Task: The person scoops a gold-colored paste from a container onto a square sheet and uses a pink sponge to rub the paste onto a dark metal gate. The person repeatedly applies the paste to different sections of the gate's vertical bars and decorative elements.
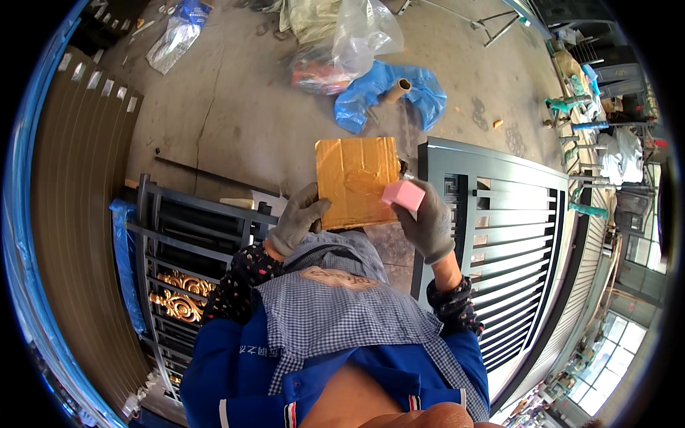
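Note:
A square gold-orange board (349,160), shiny and creased like taped cardboard, is held up in front of my body. My left hand (294,222), in a grey glove, grips its lower left edge with the thumb on the face. In my right hand (431,227), also gloved in grey, a small pink block (405,194) is pinched between thumb and fingers. The block is at the board's right edge; I cannot tell whether they touch. Whether it is foam or a small box is unclear.
Dark metal railings with gold scrollwork (182,296) stand at left, and a grey slatted gate panel (506,242) at right. Stacked brown panels (78,214) line the far left. Blue plastic film (357,103) and a cardboard tube (397,90) lie on the concrete floor ahead.

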Available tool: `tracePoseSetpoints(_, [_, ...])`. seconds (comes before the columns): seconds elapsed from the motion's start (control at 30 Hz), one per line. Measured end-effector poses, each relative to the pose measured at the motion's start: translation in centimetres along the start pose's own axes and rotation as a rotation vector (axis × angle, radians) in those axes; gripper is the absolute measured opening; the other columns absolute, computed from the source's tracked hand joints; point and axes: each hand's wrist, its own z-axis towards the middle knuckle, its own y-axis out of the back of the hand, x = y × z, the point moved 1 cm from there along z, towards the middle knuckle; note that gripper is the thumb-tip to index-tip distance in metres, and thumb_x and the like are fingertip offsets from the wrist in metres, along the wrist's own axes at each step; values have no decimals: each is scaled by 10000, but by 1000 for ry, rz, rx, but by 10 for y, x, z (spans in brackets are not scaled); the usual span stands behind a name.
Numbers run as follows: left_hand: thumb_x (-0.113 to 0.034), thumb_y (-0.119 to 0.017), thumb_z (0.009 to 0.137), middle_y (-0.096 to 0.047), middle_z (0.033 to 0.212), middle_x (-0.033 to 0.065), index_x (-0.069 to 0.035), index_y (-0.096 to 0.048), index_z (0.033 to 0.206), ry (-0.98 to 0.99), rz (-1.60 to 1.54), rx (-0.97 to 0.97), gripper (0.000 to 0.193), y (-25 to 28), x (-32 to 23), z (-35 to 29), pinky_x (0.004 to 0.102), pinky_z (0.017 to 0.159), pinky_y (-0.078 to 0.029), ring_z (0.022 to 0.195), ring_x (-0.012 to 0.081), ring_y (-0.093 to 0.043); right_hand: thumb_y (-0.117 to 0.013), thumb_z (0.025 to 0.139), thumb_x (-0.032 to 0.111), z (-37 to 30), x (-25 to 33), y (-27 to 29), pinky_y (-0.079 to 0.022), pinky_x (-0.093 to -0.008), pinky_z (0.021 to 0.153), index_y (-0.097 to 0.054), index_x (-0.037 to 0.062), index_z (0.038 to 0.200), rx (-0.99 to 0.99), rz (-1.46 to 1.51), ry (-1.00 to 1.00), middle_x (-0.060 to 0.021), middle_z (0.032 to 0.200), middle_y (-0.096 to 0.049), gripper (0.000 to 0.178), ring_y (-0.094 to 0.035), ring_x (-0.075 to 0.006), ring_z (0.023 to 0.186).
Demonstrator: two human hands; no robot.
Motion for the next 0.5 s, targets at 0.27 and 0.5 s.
tracePoseSetpoints(0.27, [-252, -616, 971, -601, 821, -20, -2, -600, 1234, 50, 29, -4, 363, -40, -34, 100, 177, 476, -375, 534, 18, -446, -750, 821, 184, 65, -64, 23, -541, -403, 753, -615, 82, 1086, 55, 106, -28, -121, 981, -659, 314, -676, -322, 881])
tracePoseSetpoints(0.5, [-271, -645, 967, -662, 916, -8, -7, -572, 1305, 69, 142, 134, 435, -90, -58, 205, 156, 474, -367, 540, 7, -458, -751, 790, 156, 99, -131, 59, -552, -403, 744, -602, 73, 1080, -125, 118, -114, -114, 950, -658, 336, -681, -324, 858])
